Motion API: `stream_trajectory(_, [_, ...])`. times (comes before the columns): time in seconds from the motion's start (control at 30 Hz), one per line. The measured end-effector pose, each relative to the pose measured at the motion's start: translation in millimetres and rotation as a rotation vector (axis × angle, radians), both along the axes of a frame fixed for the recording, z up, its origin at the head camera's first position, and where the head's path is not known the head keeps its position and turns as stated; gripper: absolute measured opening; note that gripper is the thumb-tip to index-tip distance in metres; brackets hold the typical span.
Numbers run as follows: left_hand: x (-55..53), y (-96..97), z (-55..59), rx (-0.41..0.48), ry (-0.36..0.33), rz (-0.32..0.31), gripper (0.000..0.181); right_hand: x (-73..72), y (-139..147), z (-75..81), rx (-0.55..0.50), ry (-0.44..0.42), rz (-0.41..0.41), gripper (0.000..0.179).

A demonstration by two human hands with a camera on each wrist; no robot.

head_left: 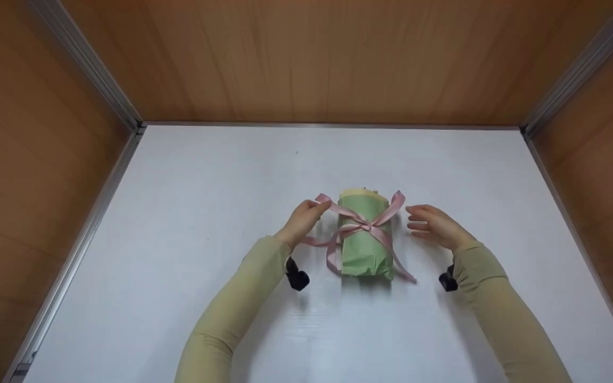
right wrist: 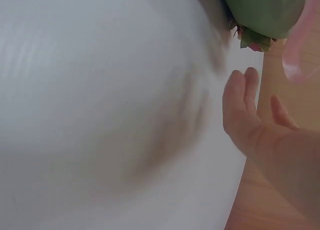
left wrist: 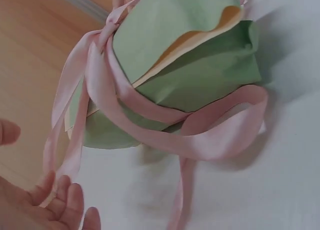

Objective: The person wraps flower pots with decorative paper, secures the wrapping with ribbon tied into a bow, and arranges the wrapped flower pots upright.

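Observation:
A small bouquet wrapped in green paper (head_left: 367, 255) lies on the white table, its paper edged in cream. Green leaves and a bit of pink (right wrist: 255, 41) poke out of one end in the right wrist view. A pink ribbon (head_left: 369, 226) is tied round its middle in a bow with two loops and trailing tails. My left hand (head_left: 304, 219) is at the left loop; in the left wrist view its fingertips (left wrist: 62, 187) meet the loop's end, with the thumb apart from them. To the right of the bouquet, my right hand (head_left: 434, 226) hovers with fingers extended, holding nothing, close to the right loop.
Wood-grain panels (head_left: 306, 58) with metal edge strips enclose the white table (head_left: 221, 175) at the back and both sides. Below each wrist hangs a small black camera, one of them (head_left: 298, 277) near the bouquet's left side.

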State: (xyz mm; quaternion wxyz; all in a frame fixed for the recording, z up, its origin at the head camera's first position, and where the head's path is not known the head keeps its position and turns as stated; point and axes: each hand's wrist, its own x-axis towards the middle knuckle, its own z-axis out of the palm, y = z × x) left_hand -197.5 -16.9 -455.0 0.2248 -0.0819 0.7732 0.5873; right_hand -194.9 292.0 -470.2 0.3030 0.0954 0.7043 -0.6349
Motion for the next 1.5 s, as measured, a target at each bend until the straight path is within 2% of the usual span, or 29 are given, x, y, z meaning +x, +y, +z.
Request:
stream_trajectory(0.1, [8.2,2.4,-0.1,0.000,-0.087,-0.140,0.067,4.8,-4,-3.5,-0.030,-0.046,0.045,0.081])
stream_trajectory(0.2, [13.6,8.3,-0.3,-0.021,-0.090,-0.262,0.069,8.5,-9,-6.8,-0.089,-0.088,0.091,0.085])
stream_trajectory(0.27, [16.7,12.6,-1.5,-0.044,-0.079,-0.311,0.068,9.9,-14,-8.6,-0.139,-0.115,0.113,0.078])
stream_trajectory(0.37, [20.5,18.1,-3.7,-0.075,-0.096,-0.349,0.072,10.5,-24,-10.2,-0.199,-0.149,0.133,0.053])
stream_trajectory(0.43, [21.8,21.5,-5.4,-0.069,-0.111,-0.352,0.074,10.9,-31,-10.5,-0.220,-0.158,0.144,0.033])
stream_trajectory(0.53, [22.3,25.3,-8.4,-0.033,-0.116,-0.363,0.071,12.0,-39,-11.0,-0.227,-0.151,0.156,0.019])
stream_trajectory(0.8, [21.7,31.0,-13.7,-0.003,-0.096,-0.336,0.059,13.4,-51,-16.1,-0.151,-0.073,0.188,0.021])
stream_trajectory(1.03, [22.5,32.8,-16.4,-0.062,-0.054,-0.301,0.069,15.3,-55,-17.8,-0.143,-0.092,0.158,0.019])
stream_trajectory(1.3, [22.2,34.5,-19.8,-0.031,-0.020,-0.282,0.060,15.0,-57,-20.3,-0.156,-0.123,0.121,0.019])
stream_trajectory(1.5, [23.0,33.7,-22.9,-0.023,-0.032,-0.271,0.064,16.0,-60,-22.6,-0.151,-0.095,0.120,0.021])
